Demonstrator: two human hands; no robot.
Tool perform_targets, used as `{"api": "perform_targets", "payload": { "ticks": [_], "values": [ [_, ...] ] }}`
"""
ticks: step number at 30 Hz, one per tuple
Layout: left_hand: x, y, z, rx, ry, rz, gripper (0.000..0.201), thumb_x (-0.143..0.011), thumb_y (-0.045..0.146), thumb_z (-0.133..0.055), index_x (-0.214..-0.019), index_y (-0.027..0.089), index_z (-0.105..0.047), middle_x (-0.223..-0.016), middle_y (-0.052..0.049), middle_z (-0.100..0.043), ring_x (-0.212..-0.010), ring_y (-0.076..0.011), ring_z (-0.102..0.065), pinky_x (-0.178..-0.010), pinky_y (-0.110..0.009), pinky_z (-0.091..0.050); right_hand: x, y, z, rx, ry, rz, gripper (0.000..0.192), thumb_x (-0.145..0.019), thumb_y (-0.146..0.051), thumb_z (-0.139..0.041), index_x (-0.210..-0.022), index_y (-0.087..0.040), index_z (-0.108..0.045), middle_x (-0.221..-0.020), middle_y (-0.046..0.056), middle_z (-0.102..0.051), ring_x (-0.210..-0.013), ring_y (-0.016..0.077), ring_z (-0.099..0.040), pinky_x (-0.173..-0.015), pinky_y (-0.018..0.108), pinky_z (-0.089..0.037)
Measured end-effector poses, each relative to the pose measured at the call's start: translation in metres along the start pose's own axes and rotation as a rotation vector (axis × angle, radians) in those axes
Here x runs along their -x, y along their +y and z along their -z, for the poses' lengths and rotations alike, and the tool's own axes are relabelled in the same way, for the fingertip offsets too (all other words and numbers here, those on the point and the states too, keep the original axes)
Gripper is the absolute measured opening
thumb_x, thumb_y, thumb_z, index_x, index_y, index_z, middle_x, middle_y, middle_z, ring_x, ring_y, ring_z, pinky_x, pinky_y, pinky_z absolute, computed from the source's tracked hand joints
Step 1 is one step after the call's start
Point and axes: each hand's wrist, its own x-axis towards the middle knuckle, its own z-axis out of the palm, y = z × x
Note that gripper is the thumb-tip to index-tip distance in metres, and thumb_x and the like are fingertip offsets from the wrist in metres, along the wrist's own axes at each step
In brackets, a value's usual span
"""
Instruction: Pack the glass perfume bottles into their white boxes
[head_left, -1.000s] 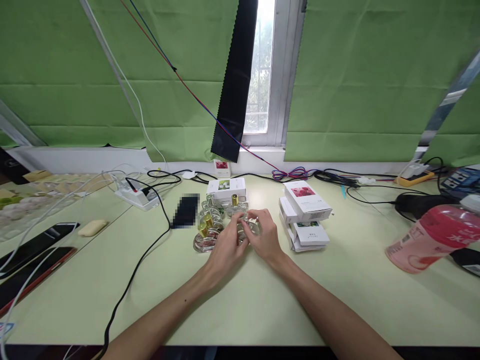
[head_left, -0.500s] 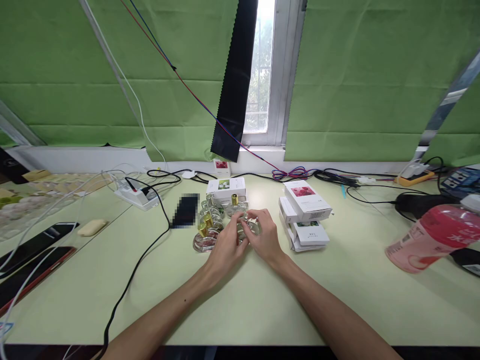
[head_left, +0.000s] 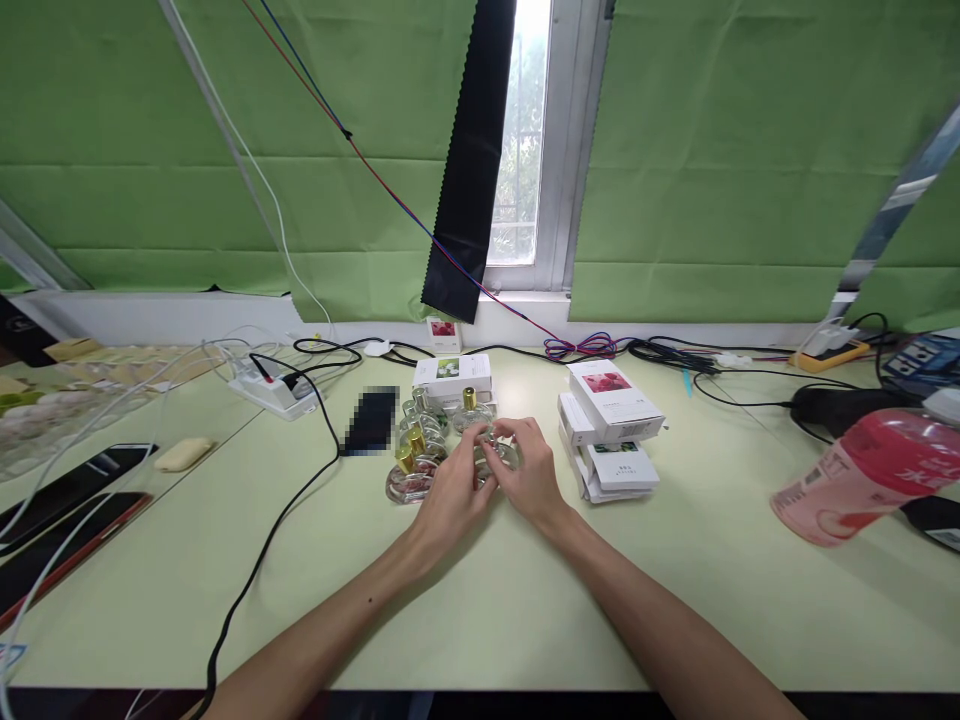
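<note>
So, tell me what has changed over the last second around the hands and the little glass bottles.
Nothing has visibly changed. The left hand and right hand stay closed together on the same small clear glass bottle. The gold-capped bottles to their left and the white boxes to their right sit where they were on the table.

- A pink bottle (head_left: 862,478) lies tilted at the table's (head_left: 487,620) right edge.
- A white power strip (head_left: 274,392) sits far left, with a black cable (head_left: 277,525) trailing forward.
- Two phones (head_left: 67,500) lie at the left edge.
- White boxes (head_left: 611,430) are stacked right of centre.
</note>
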Motion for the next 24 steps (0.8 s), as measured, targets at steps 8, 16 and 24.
{"api": "perform_targets", "payload": {
  "ticks": [8, 16, 24],
  "values": [
    [0.000, 0.002, 0.001, 0.016, 0.013, -0.014, 0.054, -0.087, 0.014, -0.056, -0.139, 0.021, -0.042, -0.086, -0.001, -0.065, -0.069, -0.0167, -0.060, -0.069, -0.028, -0.047, 0.001, 0.000, 0.001, 0.009, -0.007, -0.005, 0.025, -0.089, -0.019, -0.067, -0.113, -0.023, -0.061, -0.094, 0.005, -0.068, -0.092, 0.0224, -0.063, -0.078, 0.037, -0.056],
    [0.002, -0.002, -0.001, -0.011, 0.028, -0.003, 0.052, -0.092, 0.028, -0.061, -0.140, 0.023, -0.041, -0.116, -0.011, -0.068, -0.066, -0.0150, -0.062, -0.075, -0.033, -0.050, -0.007, 0.004, 0.011, 0.075, 0.073, -0.077, 0.017, -0.102, -0.026, -0.048, -0.110, -0.021, -0.062, -0.100, 0.008, -0.069, -0.095, 0.0228, -0.062, -0.083, 0.038, -0.052],
    [0.002, -0.007, -0.004, -0.042, 0.018, 0.018, 0.053, -0.094, 0.029, -0.061, -0.142, 0.024, -0.039, -0.115, -0.010, -0.068, -0.065, -0.0140, -0.060, -0.077, -0.034, -0.051, -0.007, 0.020, 0.012, 0.203, 0.004, -0.160, 0.019, -0.100, -0.019, -0.045, -0.101, -0.020, -0.064, -0.097, 0.008, -0.071, -0.091, 0.0247, -0.061, -0.080, 0.037, -0.047]
  ]
}}
